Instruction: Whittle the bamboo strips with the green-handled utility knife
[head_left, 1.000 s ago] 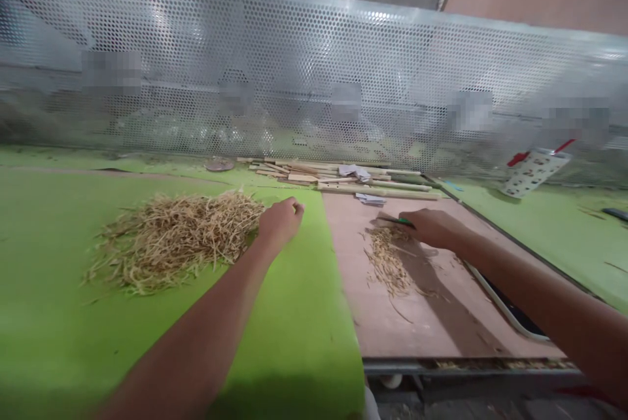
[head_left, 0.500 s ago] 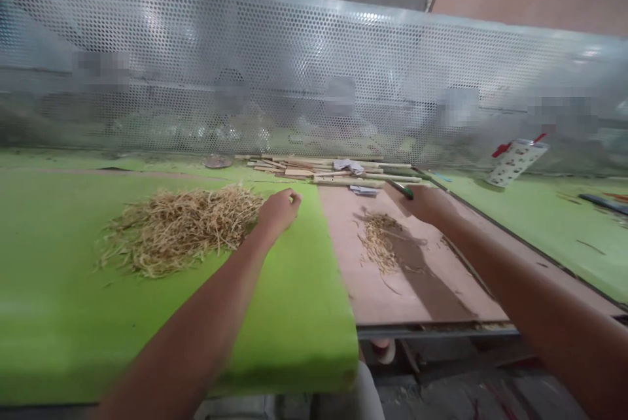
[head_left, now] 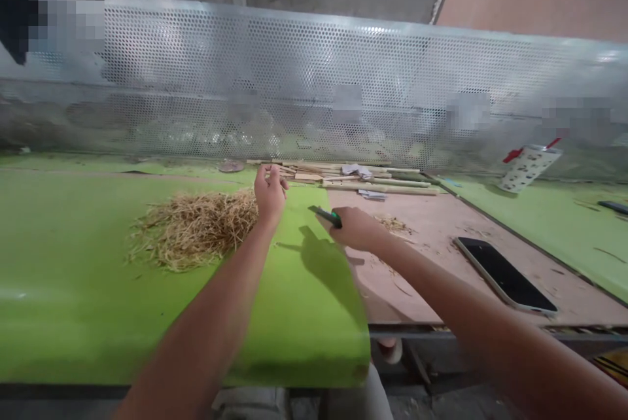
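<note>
A loose heap of thin tan strands (head_left: 196, 229) lies on the green sheet (head_left: 88, 309). Just right of the heap, my left hand (head_left: 271, 194) is raised with its fingers curled; whether something small is between them cannot be made out. My right hand (head_left: 357, 227) is closed round the handle of a knife (head_left: 326, 216), its blade pointing left over the green sheet's right part. A smaller scatter of strands (head_left: 394, 224) lies beyond my right wrist on the pinkish board (head_left: 422, 289).
Sticks (head_left: 402, 188) and paper scraps (head_left: 356, 170) lie along the back, before a perforated metal screen (head_left: 304, 67). A phone (head_left: 507, 275) rests on the board at the right. Farther right a patterned cup (head_left: 530, 169) with a red straw stands tilted.
My right hand has moved left with the knife, from over the board to the green sheet, and the phone now shows. My left hand has risen slightly. The view has shifted a little left.
</note>
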### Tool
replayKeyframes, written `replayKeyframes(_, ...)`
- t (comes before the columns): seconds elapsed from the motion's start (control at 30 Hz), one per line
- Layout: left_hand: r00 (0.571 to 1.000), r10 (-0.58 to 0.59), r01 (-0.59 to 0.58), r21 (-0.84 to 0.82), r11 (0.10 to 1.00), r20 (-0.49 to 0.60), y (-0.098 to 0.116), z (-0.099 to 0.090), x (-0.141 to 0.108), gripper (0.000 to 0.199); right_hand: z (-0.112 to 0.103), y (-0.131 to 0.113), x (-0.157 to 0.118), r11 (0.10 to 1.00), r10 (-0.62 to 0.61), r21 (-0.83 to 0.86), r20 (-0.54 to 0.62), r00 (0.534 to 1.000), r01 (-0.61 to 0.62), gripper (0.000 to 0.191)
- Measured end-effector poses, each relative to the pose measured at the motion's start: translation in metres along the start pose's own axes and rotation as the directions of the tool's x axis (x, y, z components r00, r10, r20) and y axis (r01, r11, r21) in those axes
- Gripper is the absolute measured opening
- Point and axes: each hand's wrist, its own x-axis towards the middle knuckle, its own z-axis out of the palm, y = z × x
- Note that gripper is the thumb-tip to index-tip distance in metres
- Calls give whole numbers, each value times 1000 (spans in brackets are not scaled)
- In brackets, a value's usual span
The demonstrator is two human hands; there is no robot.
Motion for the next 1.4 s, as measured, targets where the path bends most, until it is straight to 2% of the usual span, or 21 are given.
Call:
replayKeyframes(0.07,1000,6,-6,-42,999,-13,1,2,0,19,6,7,-9,998,62,9,65,996,-62,18)
replayKeyframes(0.13,1000,-4,2,-75,997,-16,2,3,0,18,6,21,-14,983,182,1,113,977,-183,19)
replayKeyframes(0.23,1000,-7,4,-122,993,-29,3,3,1,20,-5,35,-24,962,271,-56,70,960,-268,20)
replayKeyframes(0.3,999,7,-15,-168,986,-44,3,3,3,23,-13,29,-39,967,252,-47,39,967,-250,17)
replayKeyframes(0.37,998,27,-37,-221,975,-49,4,2,5,25,-15,10,-60,983,183,-6,75,980,-183,13)
replayKeyframes(0.47,997,42,-58,-282,958,-64,7,0,7,27,-8,-21,-91,997,74,17,120,990,-76,12)
replayKeyframes(0.53,996,36,-61,-306,950,-87,10,0,7,28,0,-28,-99,1000,27,-16,109,994,-25,16)
replayKeyframes(0.6,994,21,-53,-318,947,-106,14,0,7,29,5,-18,-97,998,64,-27,101,993,-62,19)
replayKeyframes(0.73,991,-12,-30,-322,946,-130,18,0,7,29,2,27,-78,967,249,-86,87,965,-241,28)
replayKeyframes(0.8,991,-19,-25,-324,946,-132,19,0,7,28,-3,42,-71,952,279,-143,40,960,-270,28)
replayKeyframes(0.87,991,-22,-24,-331,943,-135,19,0,7,28,-9,44,-68,952,265,-156,0,964,-262,22)
replayKeyframes(0.93,990,-26,-22,-335,942,-138,19,0,7,29,-14,32,-64,967,230,-115,1,973,-229,18)
replayKeyframes(1.03,988,-25,-29,-335,942,-154,21,-2,8,32,-16,3,-54,988,152,2,73,986,-153,18)
replayKeyframes(1.1,982,-5,-61,-346,936,-189,25,-6,11,32,-10,-18,-42,992,103,66,106,989,-110,19)
replayKeyframes(1.2,961,26,-131,-373,918,-274,32,-15,20,32,8,-50,-21,995,53,76,130,990,-63,17)
replayKeyframes(1.3,937,26,-168,-383,909,-348,37,-24,27,34,23,-82,-1,985,18,171,119,993,-38,20)
replayKeyframes(1.4,936,34,-176,-382,907,-351,39,-27,27,35,22,-103,14,959,-45,282,166,985,-4,15)
